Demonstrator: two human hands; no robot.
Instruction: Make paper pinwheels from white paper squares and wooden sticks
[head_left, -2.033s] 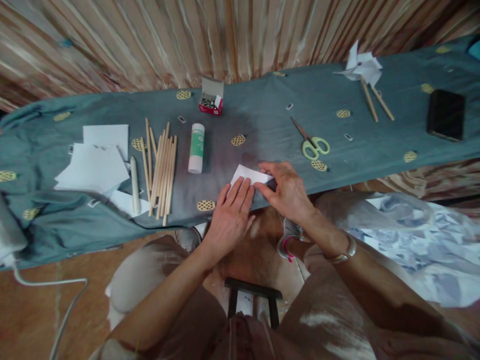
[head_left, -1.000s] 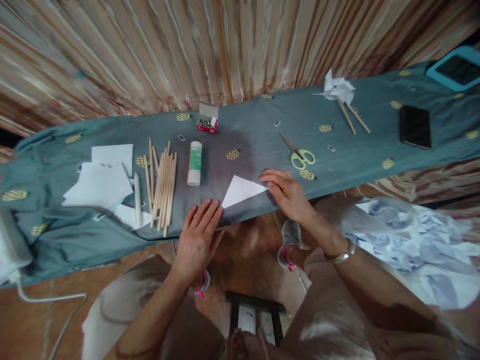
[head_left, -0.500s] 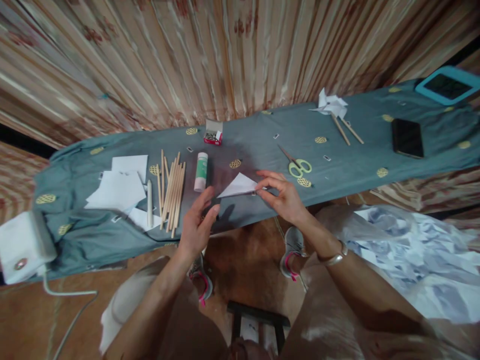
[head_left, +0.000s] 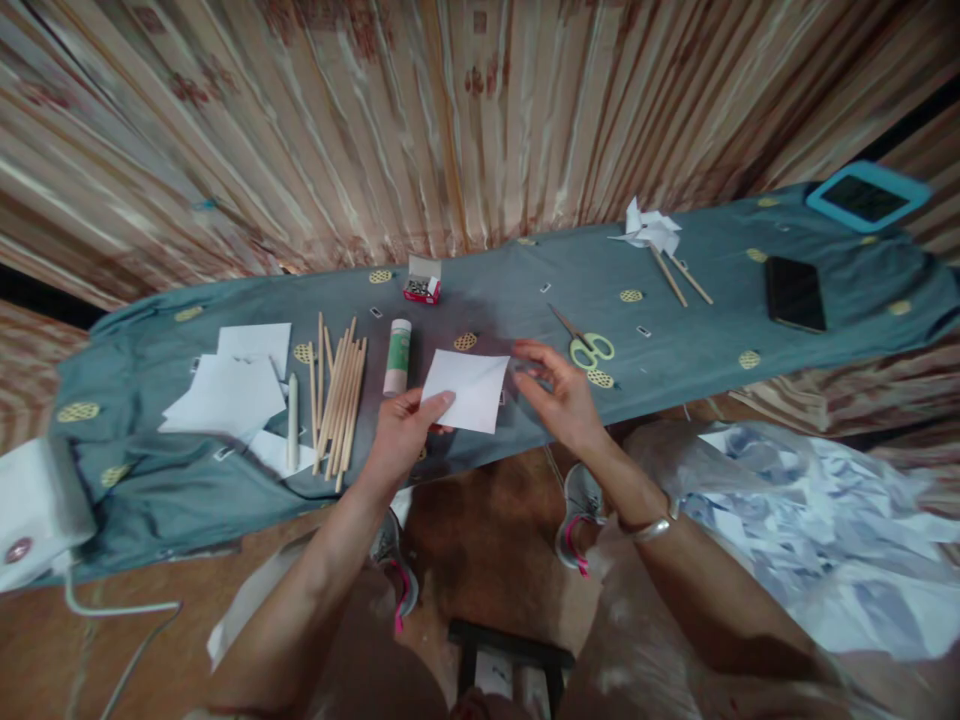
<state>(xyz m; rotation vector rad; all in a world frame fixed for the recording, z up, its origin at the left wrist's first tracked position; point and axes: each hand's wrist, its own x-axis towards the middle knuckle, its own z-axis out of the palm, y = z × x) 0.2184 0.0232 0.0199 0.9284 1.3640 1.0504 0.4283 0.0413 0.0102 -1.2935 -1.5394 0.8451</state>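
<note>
A white square of paper (head_left: 466, 389) is held just above the teal cloth-covered table (head_left: 675, 340), unfolded and facing up. My left hand (head_left: 401, 435) pinches its lower left corner between thumb and fingers. My right hand (head_left: 559, 390) touches its right corner with curled fingertips. A glue stick (head_left: 397, 357) lies just left of the paper. A bundle of wooden sticks (head_left: 337, 395) lies further left. Yellow-handled scissors (head_left: 587, 345) rest just beyond my right hand.
A stack of white paper sheets (head_left: 229, 390) lies at the left. A small red box of pins (head_left: 421, 280) stands at the back. A paper pinwheel on sticks (head_left: 654, 235), a black phone (head_left: 795, 293) and a blue-cased tablet (head_left: 862, 197) lie to the right. Crumpled plastic sheeting (head_left: 825, 520) lies by my right knee.
The paper was folded into a triangle on the table, was lifted by my right hand, and is now opened into a square. My left hand left the table and took its corner.
</note>
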